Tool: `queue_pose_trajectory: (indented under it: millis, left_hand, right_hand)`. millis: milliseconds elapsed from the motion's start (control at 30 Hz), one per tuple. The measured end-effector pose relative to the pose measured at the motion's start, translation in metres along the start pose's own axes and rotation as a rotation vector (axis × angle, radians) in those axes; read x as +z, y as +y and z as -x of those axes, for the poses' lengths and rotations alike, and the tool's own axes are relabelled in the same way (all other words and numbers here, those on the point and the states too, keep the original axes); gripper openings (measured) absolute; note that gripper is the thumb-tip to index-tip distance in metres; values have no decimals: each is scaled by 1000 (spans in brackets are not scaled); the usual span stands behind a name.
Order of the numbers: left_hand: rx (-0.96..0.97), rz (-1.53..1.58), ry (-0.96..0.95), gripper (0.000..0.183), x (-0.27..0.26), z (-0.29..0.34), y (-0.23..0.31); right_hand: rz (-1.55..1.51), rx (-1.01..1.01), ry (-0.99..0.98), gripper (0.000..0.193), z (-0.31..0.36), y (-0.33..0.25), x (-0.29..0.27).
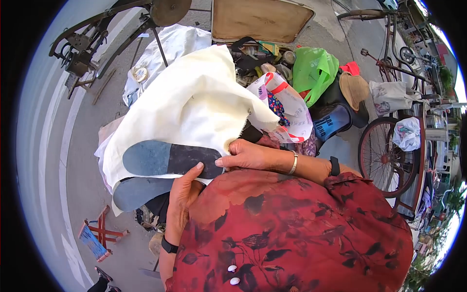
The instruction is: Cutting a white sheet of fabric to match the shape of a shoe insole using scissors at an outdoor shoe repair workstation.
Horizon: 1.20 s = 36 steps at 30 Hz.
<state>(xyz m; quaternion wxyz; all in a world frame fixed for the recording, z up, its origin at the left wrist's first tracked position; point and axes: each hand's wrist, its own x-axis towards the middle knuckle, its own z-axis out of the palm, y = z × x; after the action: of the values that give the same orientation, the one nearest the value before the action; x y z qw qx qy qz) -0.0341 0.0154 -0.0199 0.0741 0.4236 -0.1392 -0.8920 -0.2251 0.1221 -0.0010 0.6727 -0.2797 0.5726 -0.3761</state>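
Observation:
A shoe insole [146, 158], blue-grey at one end and black at the other, lies over a white cloth [180, 104] spread across my lap. My left hand [184, 194] is closed on its near edge, thumb on top and fingers underneath. At the black end, my right hand [245, 155] is closed in a pinch, thumb on the insole's tip, its curled fingers against the cloth's frayed edge. A second blue-grey insole [138, 193] rests partly beneath the first, close to my left hand.
An old hand-cranked machine [80, 61] stands at the far left. Ahead are an open case [260, 22], a green plastic bag [314, 73] and a white-and-red bag [296, 114]. A wheel [389, 155] stands at right. A small folding stool [102, 236] is at lower left.

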Motion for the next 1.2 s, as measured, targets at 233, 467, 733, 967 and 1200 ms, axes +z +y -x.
queue_pose_trajectory:
  millis: [233,467,733,967,1200]
  left_hand:
    - [2,-20,73,15,-23,-13,-1]
    - [147,-16,127,22,-25,-12,-2]
    - [197,85,87,27,-4,-1,8]
    - [441,102,48,23,25,21,48]
    - [566,51,-167,22,29,10,89]
  right_hand:
    - [32,-33,-97,33,-1,2,-10]
    - [-97,-59,149,28,29,22,-108]
    - [-250,-33,558,23,57,82,-167]
    - [31,14,285,30,15,81,-137]
    - [918,11,253,24,-18,54,-128]
